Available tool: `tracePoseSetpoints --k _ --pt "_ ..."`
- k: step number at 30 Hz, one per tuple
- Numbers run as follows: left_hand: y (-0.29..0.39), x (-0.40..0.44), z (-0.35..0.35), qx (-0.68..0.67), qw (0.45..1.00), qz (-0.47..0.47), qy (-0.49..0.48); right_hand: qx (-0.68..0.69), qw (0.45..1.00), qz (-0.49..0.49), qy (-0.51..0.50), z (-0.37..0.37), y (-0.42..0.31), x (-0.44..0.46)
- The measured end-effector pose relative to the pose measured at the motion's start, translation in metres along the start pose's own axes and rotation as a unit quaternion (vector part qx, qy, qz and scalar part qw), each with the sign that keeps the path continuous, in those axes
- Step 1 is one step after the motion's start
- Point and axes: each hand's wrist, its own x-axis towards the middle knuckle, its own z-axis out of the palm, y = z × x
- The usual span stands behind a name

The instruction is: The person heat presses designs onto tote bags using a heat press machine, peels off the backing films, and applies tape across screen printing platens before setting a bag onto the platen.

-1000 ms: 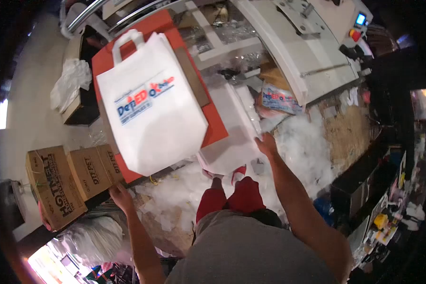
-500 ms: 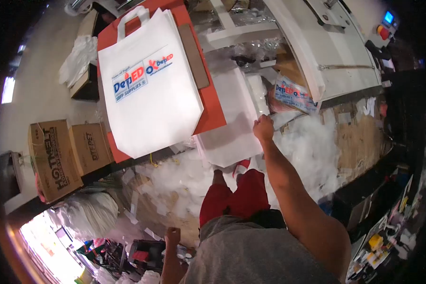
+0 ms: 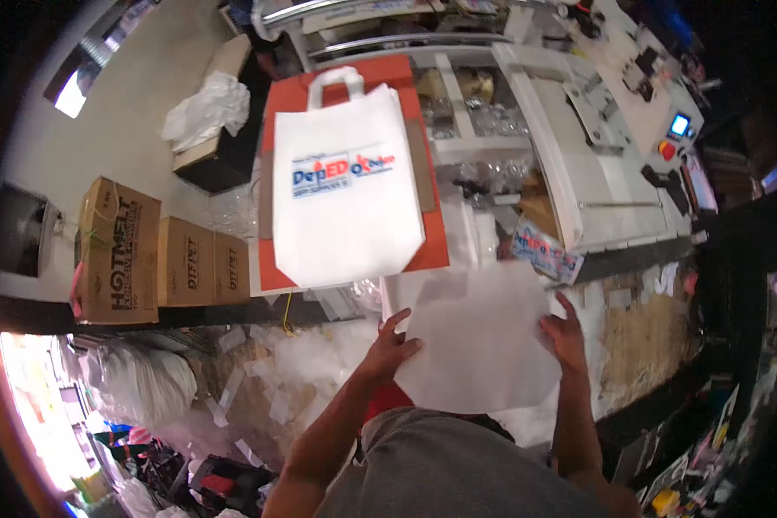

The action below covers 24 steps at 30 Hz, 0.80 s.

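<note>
A plain white sheet (image 3: 479, 345), maybe cloth or an unprinted bag, spans the space in front of my body. My left hand (image 3: 391, 347) holds its left edge, thumb on top and index finger stretched out. On the opposite edge, my right hand (image 3: 566, 332) grips with the thumb over the sheet. Just beyond lies a white tote bag (image 3: 345, 224) printed "DepED OK", its handle loop pointing away. It rests flat on a red-orange board (image 3: 432, 246). More white material shows partly behind the held sheet.
A white press-like machine (image 3: 613, 164) with a control panel (image 3: 678, 127) stands at the right. A printed plastic packet (image 3: 544, 250) lies near its corner. Cardboard boxes (image 3: 121, 255) sit at left. White fluffy material (image 3: 319, 354) and scraps cover the floor.
My left hand has come up from my side to the sheet's left edge. The sheet has come nearer my body, off the stack, with my right hand on its right edge. The view has turned.
</note>
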Motion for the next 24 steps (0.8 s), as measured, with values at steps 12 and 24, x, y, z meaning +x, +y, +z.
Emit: tracePoseSetpoints --k 12,24 --pt "0.326 -0.212 -0.046 0.217 0.53 0.716 0.398 -0.107 0.656 -0.739 0.113 0.208 -0.34 -0.056" --pt "0.197 0.058 -0.218 0.537 0.733 0.185 0.375 -0.473 0.798 -0.372 -0.033 0.308 -0.087 0.191"
